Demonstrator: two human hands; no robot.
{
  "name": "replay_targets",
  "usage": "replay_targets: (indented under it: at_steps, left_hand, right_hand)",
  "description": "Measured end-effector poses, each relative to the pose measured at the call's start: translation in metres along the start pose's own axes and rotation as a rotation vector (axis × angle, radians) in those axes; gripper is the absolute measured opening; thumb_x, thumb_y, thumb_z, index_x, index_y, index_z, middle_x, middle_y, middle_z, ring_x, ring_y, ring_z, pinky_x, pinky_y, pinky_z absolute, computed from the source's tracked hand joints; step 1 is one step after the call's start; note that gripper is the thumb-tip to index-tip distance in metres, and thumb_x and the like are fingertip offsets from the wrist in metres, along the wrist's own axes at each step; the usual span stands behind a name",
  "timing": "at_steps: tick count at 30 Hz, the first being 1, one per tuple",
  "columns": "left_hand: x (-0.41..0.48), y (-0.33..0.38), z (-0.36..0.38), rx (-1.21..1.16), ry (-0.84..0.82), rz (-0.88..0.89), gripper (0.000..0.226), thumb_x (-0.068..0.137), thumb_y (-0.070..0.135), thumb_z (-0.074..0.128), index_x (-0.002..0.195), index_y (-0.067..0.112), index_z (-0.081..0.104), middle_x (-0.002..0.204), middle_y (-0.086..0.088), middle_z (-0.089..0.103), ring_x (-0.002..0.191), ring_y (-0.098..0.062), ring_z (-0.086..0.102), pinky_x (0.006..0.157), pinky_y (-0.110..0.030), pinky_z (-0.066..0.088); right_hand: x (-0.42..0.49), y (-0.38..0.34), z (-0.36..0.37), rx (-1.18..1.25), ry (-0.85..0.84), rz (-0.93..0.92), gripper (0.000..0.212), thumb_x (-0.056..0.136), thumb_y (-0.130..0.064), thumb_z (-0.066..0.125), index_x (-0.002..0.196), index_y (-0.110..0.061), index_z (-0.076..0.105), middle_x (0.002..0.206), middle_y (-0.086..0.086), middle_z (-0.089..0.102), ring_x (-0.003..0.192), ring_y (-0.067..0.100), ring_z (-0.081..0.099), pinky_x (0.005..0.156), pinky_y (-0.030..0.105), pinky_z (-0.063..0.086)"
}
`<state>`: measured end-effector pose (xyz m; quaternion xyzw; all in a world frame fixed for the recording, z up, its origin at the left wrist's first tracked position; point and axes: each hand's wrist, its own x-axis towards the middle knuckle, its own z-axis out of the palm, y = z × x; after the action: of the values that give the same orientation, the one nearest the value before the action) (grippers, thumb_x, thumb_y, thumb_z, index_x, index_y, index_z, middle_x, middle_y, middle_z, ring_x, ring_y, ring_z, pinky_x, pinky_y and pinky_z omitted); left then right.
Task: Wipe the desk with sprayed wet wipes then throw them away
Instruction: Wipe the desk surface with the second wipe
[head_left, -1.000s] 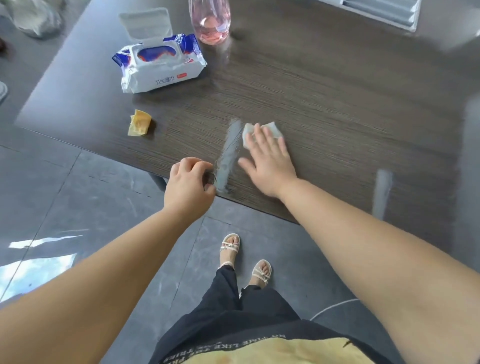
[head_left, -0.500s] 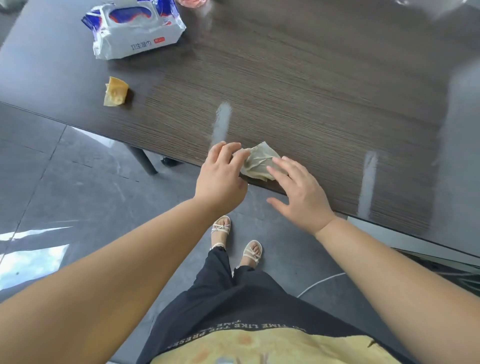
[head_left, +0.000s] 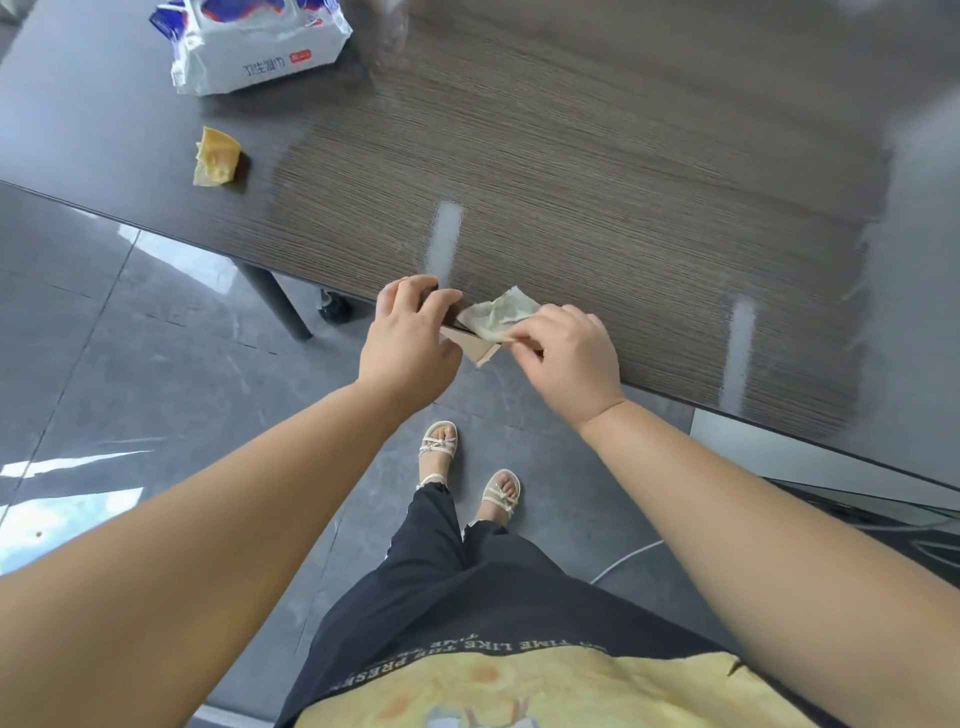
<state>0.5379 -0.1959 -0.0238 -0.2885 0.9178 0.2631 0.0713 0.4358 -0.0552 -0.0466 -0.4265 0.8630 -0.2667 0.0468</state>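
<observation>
Right now both hands meet at the near edge of the desk (head_left: 623, 182), a dark top with fine wood grain. The right hand (head_left: 569, 353) has its fingers curled and pinches the wet wipe (head_left: 498, 313), a crumpled, greyish sheet that lies partly on the desk's edge, its far corner lifted. The left hand (head_left: 410, 338) sits just beside it, knuckles up and fingers curled in over the edge, thumb close to the wipe. A flat tan piece (head_left: 474, 347) sticks out between the 2 hands, under the wipe; I cannot tell what it is, nor whether the left hand is gripping it.

Further back on the left, a white and blue pack of wipes (head_left: 260, 47) lies on the desk, cut off by the top of the view. Nearer, well apart from the hands, a crumpled yellow scrap (head_left: 215, 157) rests close to the desk's left edge. 2 pale streaks of glare run across the grain.

Below, 2 feet in pale strappy sandals (head_left: 439, 441) stand on grey floor tiles (head_left: 130, 364), and a dark desk leg (head_left: 275, 304) slants down to the floor.
</observation>
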Motion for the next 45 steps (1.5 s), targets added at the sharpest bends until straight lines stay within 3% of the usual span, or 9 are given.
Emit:
replay_targets:
  at_steps: [6, 11, 19, 23, 28, 34, 37, 41, 45]
  left_hand:
    - [0.002, 0.001, -0.006, -0.048, 0.016, -0.023, 0.049, 0.086, 0.014, 0.053, 0.135, 0.019, 0.046, 0.143, -0.005, 0.034, 0.135, -0.027, 0.019, 0.111, -0.032, 0.021]
    - [0.008, 0.004, -0.008, -0.012, -0.009, -0.036, 0.050, 0.087, 0.019, 0.053, 0.136, 0.021, 0.044, 0.142, -0.003, 0.037, 0.135, -0.026, 0.021, 0.108, -0.036, 0.027]
    - [0.017, 0.023, -0.002, 0.045, -0.010, -0.064, 0.054, 0.087, 0.025, 0.052, 0.139, 0.024, 0.037, 0.145, -0.001, 0.032, 0.136, -0.025, 0.019, 0.109, -0.042, 0.022]
    - [0.019, 0.025, -0.002, 0.034, -0.002, -0.068, 0.057, 0.086, 0.024, 0.054, 0.140, 0.022, 0.035, 0.146, -0.002, 0.032, 0.136, -0.025, 0.020, 0.109, -0.042, 0.022]
    - [0.020, 0.021, 0.001, 0.060, 0.004, -0.057, 0.058, 0.087, 0.027, 0.054, 0.141, 0.022, 0.034, 0.145, -0.002, 0.033, 0.136, -0.026, 0.021, 0.109, -0.041, 0.021]
    - [0.019, 0.019, 0.004, 0.088, 0.007, -0.048, 0.057, 0.087, 0.029, 0.054, 0.141, 0.022, 0.035, 0.144, -0.001, 0.034, 0.135, -0.027, 0.022, 0.110, -0.041, 0.019]
    - [0.020, 0.017, 0.002, 0.096, 0.008, -0.045, 0.056, 0.088, 0.029, 0.053, 0.140, 0.022, 0.036, 0.144, -0.001, 0.034, 0.135, -0.027, 0.021, 0.109, -0.041, 0.021]
    - [0.020, 0.010, -0.002, 0.089, 0.021, -0.045, 0.053, 0.087, 0.027, 0.054, 0.138, 0.022, 0.039, 0.143, -0.002, 0.034, 0.134, -0.028, 0.022, 0.108, -0.041, 0.023]
    - [0.021, -0.008, -0.015, 0.097, 0.047, -0.079, 0.050, 0.087, 0.027, 0.054, 0.136, 0.021, 0.043, 0.144, -0.004, 0.034, 0.135, -0.029, 0.020, 0.109, -0.042, 0.024]
  right_hand:
    - [0.038, 0.008, -0.047, 0.843, -0.069, 0.613, 0.009, 0.089, -0.014, 0.062, 0.088, -0.023, 0.063, 0.088, -0.004, 0.067, 0.080, 0.007, 0.062, 0.080, 0.026, 0.050]
    - [0.038, 0.047, -0.047, 0.587, -0.061, 0.746, 0.023, 0.088, -0.012, 0.059, 0.111, -0.017, 0.064, 0.105, 0.001, 0.069, 0.093, 0.014, 0.064, 0.086, 0.035, 0.054]
    - [0.056, 0.057, -0.053, 0.155, -0.026, 0.661, 0.032, 0.082, -0.044, 0.066, 0.105, -0.021, 0.068, 0.099, -0.007, 0.065, 0.093, 0.010, 0.058, 0.076, 0.023, 0.040]
    - [0.065, 0.054, -0.049, 0.084, -0.063, 0.653, 0.015, 0.084, -0.031, 0.065, 0.094, -0.022, 0.068, 0.089, -0.008, 0.063, 0.090, 0.014, 0.060, 0.070, 0.026, 0.043]
    - [0.035, 0.056, -0.045, -0.067, -0.019, 0.127, 0.011, 0.078, -0.008, 0.064, 0.084, -0.013, 0.072, 0.090, 0.002, 0.066, 0.085, 0.027, 0.056, 0.067, 0.029, 0.042]
    - [0.003, 0.058, -0.038, -0.339, -0.245, -0.066, 0.048, 0.086, -0.040, 0.047, 0.110, -0.005, 0.068, 0.117, 0.014, 0.063, 0.100, 0.038, 0.060, 0.081, 0.047, 0.052]
    - [0.002, 0.048, -0.037, -0.349, -0.331, -0.105, 0.062, 0.092, -0.045, 0.035, 0.132, 0.000, 0.051, 0.144, 0.019, 0.043, 0.133, 0.037, 0.040, 0.109, 0.046, 0.031]
    - [0.006, 0.048, -0.030, -0.352, -0.564, -0.163, 0.090, 0.087, -0.065, -0.006, 0.149, -0.002, 0.011, 0.158, 0.013, 0.003, 0.143, 0.018, -0.007, 0.117, 0.033, -0.005]
    - [0.030, 0.060, -0.027, -0.375, -0.538, 0.068, 0.072, 0.097, -0.052, 0.017, 0.150, -0.008, -0.005, 0.158, 0.008, -0.013, 0.144, 0.016, -0.017, 0.116, 0.029, -0.013]
